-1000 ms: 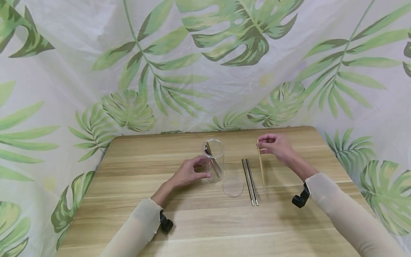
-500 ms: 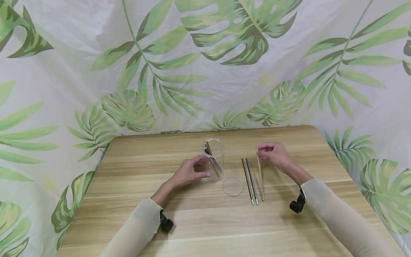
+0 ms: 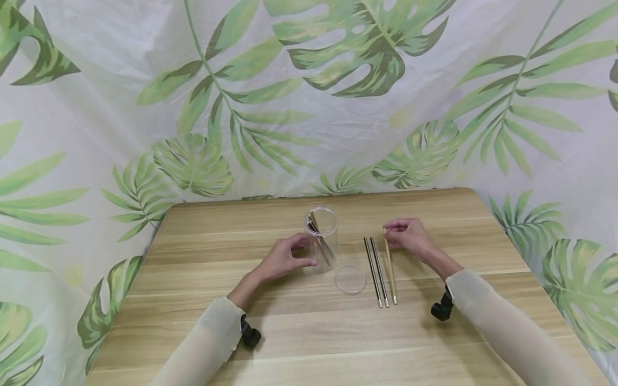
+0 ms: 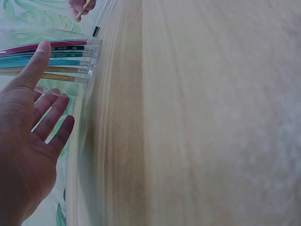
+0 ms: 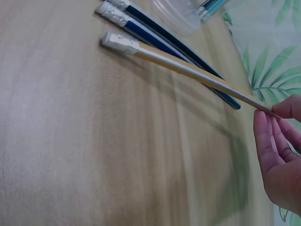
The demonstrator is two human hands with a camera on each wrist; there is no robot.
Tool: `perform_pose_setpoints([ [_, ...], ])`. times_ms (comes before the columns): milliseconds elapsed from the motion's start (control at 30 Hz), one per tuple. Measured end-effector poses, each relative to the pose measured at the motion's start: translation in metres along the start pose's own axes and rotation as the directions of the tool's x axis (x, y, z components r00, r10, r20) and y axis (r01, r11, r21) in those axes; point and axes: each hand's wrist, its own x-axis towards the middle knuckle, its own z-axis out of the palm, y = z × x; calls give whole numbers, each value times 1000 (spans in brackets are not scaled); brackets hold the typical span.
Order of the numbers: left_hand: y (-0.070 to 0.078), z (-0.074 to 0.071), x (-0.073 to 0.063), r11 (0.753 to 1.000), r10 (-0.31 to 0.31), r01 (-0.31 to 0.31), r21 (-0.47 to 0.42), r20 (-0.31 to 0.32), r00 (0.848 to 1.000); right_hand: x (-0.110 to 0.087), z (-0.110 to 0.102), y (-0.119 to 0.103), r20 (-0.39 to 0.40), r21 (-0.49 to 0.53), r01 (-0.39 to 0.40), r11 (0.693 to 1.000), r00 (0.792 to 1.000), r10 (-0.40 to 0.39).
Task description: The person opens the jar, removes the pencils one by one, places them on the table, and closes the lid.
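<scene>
My left hand (image 3: 281,260) holds a clear cylindrical jar (image 3: 334,241), thumb in front and fingers round its side. Several pencils lean inside; in the left wrist view these pencils (image 4: 70,62) are red, dark, teal and yellowish. To the right, my right hand (image 3: 410,236) pinches a yellow pencil (image 3: 390,268) by its far end between thumb and fingertips. Its near end, with a metal band and eraser (image 5: 120,42), is low at the table. Two dark pencils (image 3: 379,272) lie side by side just left of it, erasers towards me.
A clear round lid (image 3: 350,280) lies flat between the jar and the dark pencils. Everything is on a wood-grain table (image 3: 309,343), with a leaf-patterned cloth (image 3: 270,107) hanging behind. A black wrist camera (image 3: 250,335) sits at each cuff.
My right hand has come lower and a little left with the yellow pencil, bringing its eraser end down alongside the dark pencils. The left hand and jar have stayed put.
</scene>
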Motion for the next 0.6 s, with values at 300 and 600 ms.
perform_pose_setpoints([
  [300, 0, 0, 1, 1000, -14, 14, 9, 10, 1000, 4, 6, 8, -13, -17, -44, 999, 999, 44],
  [600, -2, 1, 0, 1000, -8, 8, -12, 2, 1000, 6, 11, 13, -27, -60, -37, 997, 999, 36],
])
